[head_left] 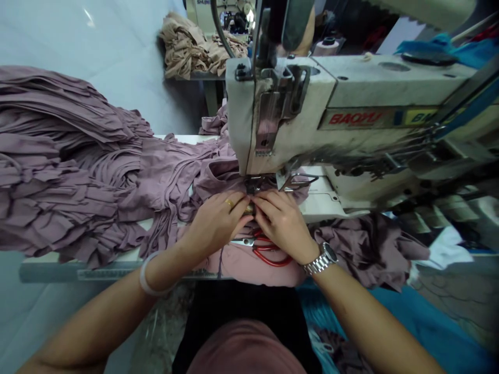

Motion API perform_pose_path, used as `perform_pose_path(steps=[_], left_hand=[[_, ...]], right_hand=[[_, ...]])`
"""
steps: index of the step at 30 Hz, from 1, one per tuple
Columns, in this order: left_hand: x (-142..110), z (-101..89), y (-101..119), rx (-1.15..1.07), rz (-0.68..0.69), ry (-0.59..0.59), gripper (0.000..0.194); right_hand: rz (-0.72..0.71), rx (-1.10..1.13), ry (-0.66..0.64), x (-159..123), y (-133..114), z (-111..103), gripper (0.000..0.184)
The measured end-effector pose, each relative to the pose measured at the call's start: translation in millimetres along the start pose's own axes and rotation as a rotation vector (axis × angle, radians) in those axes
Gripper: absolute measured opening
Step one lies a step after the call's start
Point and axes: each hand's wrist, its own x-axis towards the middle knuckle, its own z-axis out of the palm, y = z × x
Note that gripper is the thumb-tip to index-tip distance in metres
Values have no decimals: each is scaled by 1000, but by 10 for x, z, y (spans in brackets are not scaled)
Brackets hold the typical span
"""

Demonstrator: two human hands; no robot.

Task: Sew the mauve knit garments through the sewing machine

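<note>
Fingers [235,200] together at the presser foot [252,184], left hand [218,215] beside right hand [284,221], which partly hides scissors [248,242].

Both forearms angle inward and forward. The left hand [218,218] and right hand [281,221] lie palms down, fingertips nearly meeting, fingers bent and close together, the wrists slightly apart from each other.
</note>
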Motion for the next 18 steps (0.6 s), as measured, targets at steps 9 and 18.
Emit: perform_pose_path(steps=[9,18], left_hand=[[9,-38,-23,-16,4,-17,34],[44,-34,7,22,-17,-15,37]], right_hand=[[37,21,-41,116,107,59,21],[-71,-112,-90,18,82,-60,30]])
